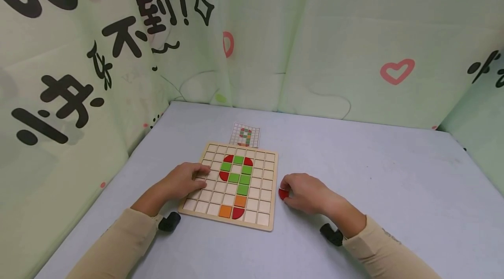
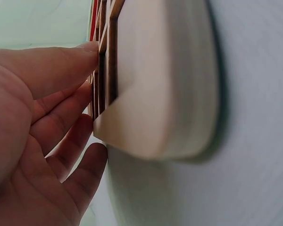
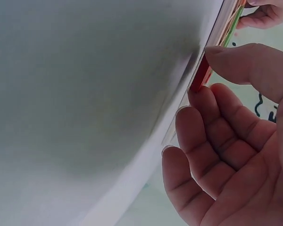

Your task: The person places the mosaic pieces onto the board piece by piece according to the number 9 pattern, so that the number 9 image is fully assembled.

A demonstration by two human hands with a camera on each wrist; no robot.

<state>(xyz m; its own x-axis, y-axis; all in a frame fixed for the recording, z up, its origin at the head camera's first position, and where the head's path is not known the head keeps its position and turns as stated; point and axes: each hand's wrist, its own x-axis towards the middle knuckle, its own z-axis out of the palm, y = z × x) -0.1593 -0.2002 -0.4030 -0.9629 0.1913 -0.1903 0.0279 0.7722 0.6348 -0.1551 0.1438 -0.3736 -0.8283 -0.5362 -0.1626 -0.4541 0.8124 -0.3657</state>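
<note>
A wooden grid board [image 1: 252, 224] lies on the table with green, orange and red pieces set in its cells. The left hand [image 1: 183, 181] rests at its left side, fingertips over the edge cells; in the left wrist view its fingers [image 2: 61, 117] are loosely spread at the board's rim. Just off the board's right edge, the right hand [image 1: 307, 192] pinches a red quarter-round tile [image 1: 282, 194] between thumb and fingers. The right wrist view shows that red tile [image 3: 201, 74] edge-on between the thumb and fingertips.
Behind the board lies a small printed pattern card [image 1: 245, 134], partly covered by the board's far edge. The white table [image 1: 374, 174] ends at a printed curtain [image 1: 334, 51] at the back and left. Black wrist devices [image 1: 332, 234] sit by both cuffs.
</note>
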